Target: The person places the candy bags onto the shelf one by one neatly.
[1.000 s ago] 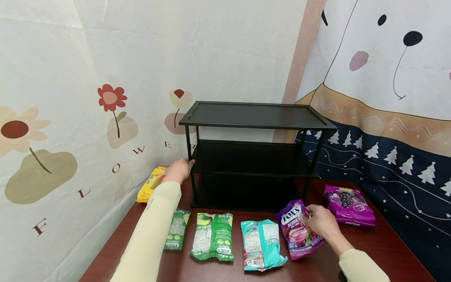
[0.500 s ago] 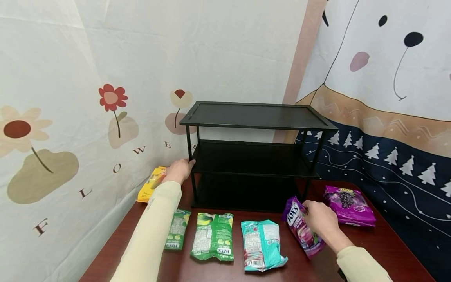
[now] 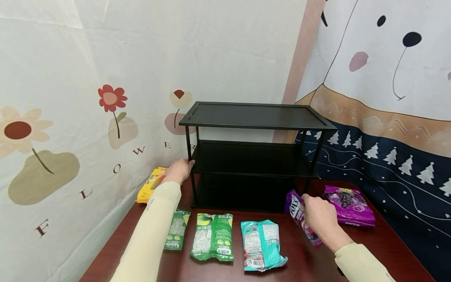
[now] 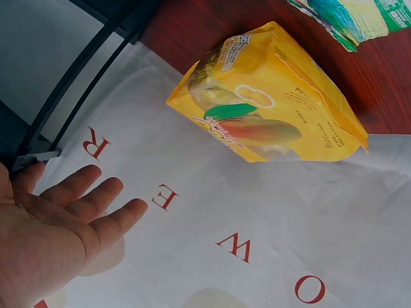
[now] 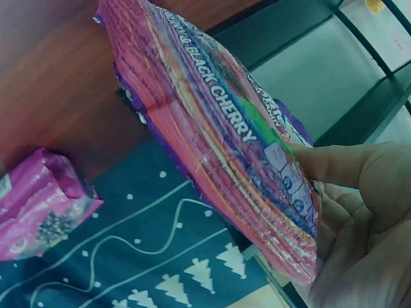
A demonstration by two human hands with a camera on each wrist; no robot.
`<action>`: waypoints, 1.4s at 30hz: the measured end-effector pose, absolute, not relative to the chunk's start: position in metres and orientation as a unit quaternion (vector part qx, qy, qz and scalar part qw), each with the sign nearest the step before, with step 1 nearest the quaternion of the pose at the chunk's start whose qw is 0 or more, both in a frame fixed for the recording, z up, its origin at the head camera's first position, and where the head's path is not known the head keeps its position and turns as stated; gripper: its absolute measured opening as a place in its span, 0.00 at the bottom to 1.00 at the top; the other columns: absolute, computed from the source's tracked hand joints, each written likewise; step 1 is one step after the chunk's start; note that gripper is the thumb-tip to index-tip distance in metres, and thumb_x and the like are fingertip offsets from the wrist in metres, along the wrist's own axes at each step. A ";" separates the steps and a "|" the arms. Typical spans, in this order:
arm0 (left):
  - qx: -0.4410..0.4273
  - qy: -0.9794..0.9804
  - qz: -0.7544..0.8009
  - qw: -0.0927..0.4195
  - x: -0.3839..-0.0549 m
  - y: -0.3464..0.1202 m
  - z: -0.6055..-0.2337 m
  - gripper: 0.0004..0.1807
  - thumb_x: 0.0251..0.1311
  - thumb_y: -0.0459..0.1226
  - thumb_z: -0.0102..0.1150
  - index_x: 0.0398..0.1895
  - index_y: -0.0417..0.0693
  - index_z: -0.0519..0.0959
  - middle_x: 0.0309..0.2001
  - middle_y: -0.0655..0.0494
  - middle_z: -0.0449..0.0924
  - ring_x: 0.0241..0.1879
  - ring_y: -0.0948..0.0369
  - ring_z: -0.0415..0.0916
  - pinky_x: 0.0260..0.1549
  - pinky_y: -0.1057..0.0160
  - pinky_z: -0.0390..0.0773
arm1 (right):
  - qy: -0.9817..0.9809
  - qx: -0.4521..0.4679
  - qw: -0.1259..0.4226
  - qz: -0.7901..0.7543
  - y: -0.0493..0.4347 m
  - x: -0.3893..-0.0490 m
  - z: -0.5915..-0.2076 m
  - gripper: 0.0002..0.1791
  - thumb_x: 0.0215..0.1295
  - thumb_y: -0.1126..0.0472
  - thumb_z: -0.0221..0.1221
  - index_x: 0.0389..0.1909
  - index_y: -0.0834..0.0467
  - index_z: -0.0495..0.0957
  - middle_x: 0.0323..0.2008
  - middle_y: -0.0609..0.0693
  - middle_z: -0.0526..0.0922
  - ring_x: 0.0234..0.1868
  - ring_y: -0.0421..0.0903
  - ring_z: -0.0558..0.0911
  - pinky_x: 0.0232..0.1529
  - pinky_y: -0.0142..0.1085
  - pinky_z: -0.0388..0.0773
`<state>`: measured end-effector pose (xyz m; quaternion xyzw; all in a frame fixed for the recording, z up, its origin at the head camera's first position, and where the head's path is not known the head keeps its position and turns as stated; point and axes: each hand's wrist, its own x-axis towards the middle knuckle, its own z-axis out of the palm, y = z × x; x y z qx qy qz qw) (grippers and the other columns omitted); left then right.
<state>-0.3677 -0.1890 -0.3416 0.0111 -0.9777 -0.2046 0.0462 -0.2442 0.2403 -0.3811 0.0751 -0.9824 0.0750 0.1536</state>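
Note:
My right hand [image 3: 320, 216] grips a purple bag of Fox's berry candy [image 3: 300, 213] by its upper side, tilted, near the front right foot of a black three-tier shelf rack [image 3: 257, 116]. The right wrist view shows the thumb on one face of the candy bag [image 5: 212, 141], with "Black Cherry" printed there. My left hand [image 3: 177, 171] holds the rack's front left post at the middle tier. In the left wrist view, several fingers of the left hand [image 4: 70, 224] spread loosely beside the rack's corner; the thumb is out of that frame.
On the brown table [image 3: 246, 276] in front of the rack lie two green candy bags [image 3: 212, 237] [image 3: 177, 231] and a teal bag [image 3: 262, 244]. A magenta grape bag [image 3: 349, 205] sits at right, a yellow mango bag [image 3: 150, 185] at left. Printed cloth [image 3: 229, 51] hangs behind.
My right hand has moved the purple candy bag away from me toward the rack and turned it, so its front shows more edge-on. The left hand and rack stay put.

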 end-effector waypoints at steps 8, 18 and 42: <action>0.009 -0.977 -0.208 0.053 -0.365 -0.188 -0.340 0.25 0.79 0.49 0.36 0.50 0.38 0.78 0.51 0.36 0.79 0.53 0.38 0.74 0.55 0.34 0.67 | -0.975 0.077 0.194 0.073 0.234 -0.241 -0.373 0.26 0.46 0.67 0.72 0.49 0.66 0.78 0.31 0.63 0.84 0.21 0.56 0.79 0.20 0.51 0.78; 0.007 -0.977 -0.208 0.053 -0.367 -0.189 -0.342 0.25 0.79 0.49 0.36 0.49 0.38 0.78 0.51 0.36 0.79 0.53 0.38 0.74 0.55 0.34 0.67 | -0.959 0.072 0.257 0.097 0.232 -0.242 -0.361 0.17 0.59 0.65 0.67 0.50 0.63 0.80 0.35 0.65 0.85 0.22 0.59 0.80 0.23 0.55 0.77; 0.014 -0.977 -0.208 0.048 -0.368 -0.189 -0.342 0.26 0.78 0.50 0.36 0.46 0.39 0.78 0.48 0.37 0.79 0.50 0.40 0.75 0.55 0.35 0.68 | -0.883 0.099 0.415 0.194 0.229 -0.250 -0.328 0.16 0.59 0.67 0.68 0.49 0.63 0.82 0.37 0.65 0.86 0.22 0.61 0.80 0.21 0.51 0.74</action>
